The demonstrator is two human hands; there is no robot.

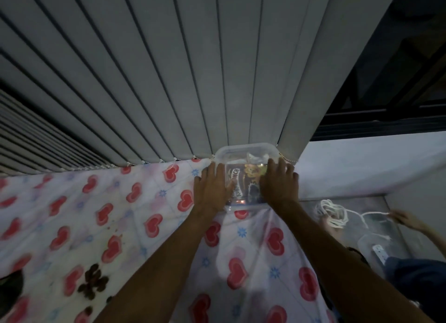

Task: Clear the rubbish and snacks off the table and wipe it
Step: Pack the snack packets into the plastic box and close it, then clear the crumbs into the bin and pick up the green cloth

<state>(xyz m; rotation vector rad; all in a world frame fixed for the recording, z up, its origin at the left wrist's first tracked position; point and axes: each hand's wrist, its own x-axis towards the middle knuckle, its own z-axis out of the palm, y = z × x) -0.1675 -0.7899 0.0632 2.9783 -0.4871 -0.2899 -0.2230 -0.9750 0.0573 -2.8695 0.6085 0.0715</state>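
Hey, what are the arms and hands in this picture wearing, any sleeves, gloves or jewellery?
Nothing visible: the left hand and right hand are ungloved, no rings or watch show, and no sleeve appears anywhere up to the frame's lower edge.

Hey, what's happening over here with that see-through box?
A person has both hands on a clear plastic box with snack packets inside. The left hand and right hand rest on it with fingers fairly straight. The box sits at the far edge of the heart-patterned cloth, against the blinds. Brown crumbs lie on the cloth, so wiping isn't done.
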